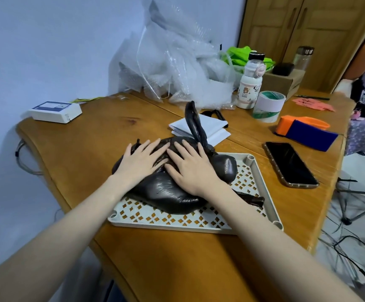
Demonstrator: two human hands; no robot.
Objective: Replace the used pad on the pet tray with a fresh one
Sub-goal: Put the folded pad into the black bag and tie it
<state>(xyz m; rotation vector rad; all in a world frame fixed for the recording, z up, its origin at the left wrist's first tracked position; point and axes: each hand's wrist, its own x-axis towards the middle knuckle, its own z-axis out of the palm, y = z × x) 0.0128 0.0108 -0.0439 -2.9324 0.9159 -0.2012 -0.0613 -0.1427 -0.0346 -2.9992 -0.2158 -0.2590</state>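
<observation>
1. The puffy dark brown plastic bag (172, 190) lies on the white plastic pet tray with cut-out holes (199, 223).
2. Left hand (140, 160) and right hand (190, 168) press it flat-fingered, gripping nothing.
3. It looks soft, light and slippery (grab the twisted tail).

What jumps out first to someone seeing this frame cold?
Both hands, left hand and right hand, press flat on a bulging dark plastic bag lying half on the white lattice pet tray at the table's centre. Behind it sits a folded white pad; a dark phone lies right of the tray.
</observation>
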